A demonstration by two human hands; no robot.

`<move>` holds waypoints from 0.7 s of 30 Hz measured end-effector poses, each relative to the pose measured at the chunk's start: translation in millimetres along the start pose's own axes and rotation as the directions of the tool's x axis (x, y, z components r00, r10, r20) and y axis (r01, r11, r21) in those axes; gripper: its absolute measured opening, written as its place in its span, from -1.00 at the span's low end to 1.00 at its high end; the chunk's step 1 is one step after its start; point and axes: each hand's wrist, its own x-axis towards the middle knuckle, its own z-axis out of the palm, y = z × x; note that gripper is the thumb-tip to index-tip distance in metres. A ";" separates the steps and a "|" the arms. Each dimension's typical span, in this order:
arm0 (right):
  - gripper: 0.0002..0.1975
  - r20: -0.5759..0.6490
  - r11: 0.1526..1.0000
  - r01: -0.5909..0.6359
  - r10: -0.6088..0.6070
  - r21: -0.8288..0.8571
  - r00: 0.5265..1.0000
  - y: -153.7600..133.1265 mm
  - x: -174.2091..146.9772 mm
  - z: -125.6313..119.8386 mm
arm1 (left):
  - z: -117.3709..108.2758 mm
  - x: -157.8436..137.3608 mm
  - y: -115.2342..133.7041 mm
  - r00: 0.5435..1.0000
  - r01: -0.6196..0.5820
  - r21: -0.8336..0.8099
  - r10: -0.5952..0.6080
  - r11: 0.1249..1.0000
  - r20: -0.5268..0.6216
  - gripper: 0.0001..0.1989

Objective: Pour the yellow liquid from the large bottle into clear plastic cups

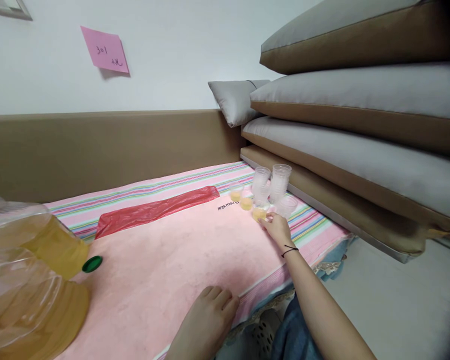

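Observation:
My right hand (278, 229) has its thumb and fingers closed on a small clear plastic cup (259, 215) with yellow liquid in it, which stands on the pink towel (165, 275). Close behind that cup are two more cups of yellow liquid, a nearer one (246, 203) and a farther one (235, 195). Beside them rise two stacks of clear cups, one (261, 181) left of the other (280, 181). Low on the towel's near side rests my left hand (212, 317), its fingers curled together and nothing visible in them.
Two large clear jugs of yellow liquid, one in front (41, 315) and one behind (56, 245), stand at left by a green cap (92, 263). A red plastic bag (153, 210) lies along the towel's back edge. Stacked grey-brown cushions (352, 115) border the right side.

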 end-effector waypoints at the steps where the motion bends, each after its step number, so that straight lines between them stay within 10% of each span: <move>1: -0.66 -0.003 1.000 -0.004 0.004 -0.003 1.000 -0.7 -0.5 0.1 | 0.9 -0.2 -0.4 1.000 0.004 -0.002 -0.004 1.000 0.012 -0.84; 21: -0.83 -0.198 0.991 -0.012 0.039 0.133 0.979 -4.1 -13.1 -19.8 | 0.0 -1.9 -2.7 0.999 0.033 0.001 -0.033 0.999 0.038 -0.83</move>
